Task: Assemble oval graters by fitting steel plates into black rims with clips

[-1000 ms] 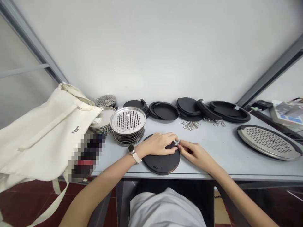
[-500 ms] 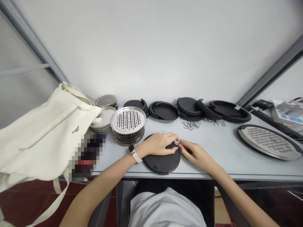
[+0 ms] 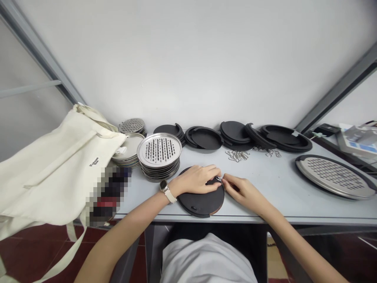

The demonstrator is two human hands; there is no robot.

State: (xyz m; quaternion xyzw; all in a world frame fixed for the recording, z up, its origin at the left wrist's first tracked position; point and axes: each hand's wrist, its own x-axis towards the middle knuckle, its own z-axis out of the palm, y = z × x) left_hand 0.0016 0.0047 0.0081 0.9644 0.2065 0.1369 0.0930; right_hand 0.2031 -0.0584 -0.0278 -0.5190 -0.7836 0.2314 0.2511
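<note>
A black round disc (image 3: 202, 201) lies flat near the front edge of the table, with a slot and a worn brownish patch along its near rim. My left hand (image 3: 198, 180) rests on top of it and steadies it, fingers curled towards its far right edge and thumb lying across the surface. Between the left thumb and fingers, a small silver metal clip (image 3: 218, 179) sits at the disc's right rim. From the right, my right hand (image 3: 240, 191) pinches the end of this clip between thumb and forefinger. The fingertips partly hide the clip.
Perforated metal plates (image 3: 160, 151) are stacked at left beside a cream bag (image 3: 59, 157). Along the wall stand black round frames (image 3: 206, 138), with loose metal clips (image 3: 237, 155) in front. A large perforated oval-looking plate (image 3: 335, 177) lies at right.
My left fingertips have drawn back slightly from the clip, and the clip has tilted a little. Both hands otherwise hold the same place.
</note>
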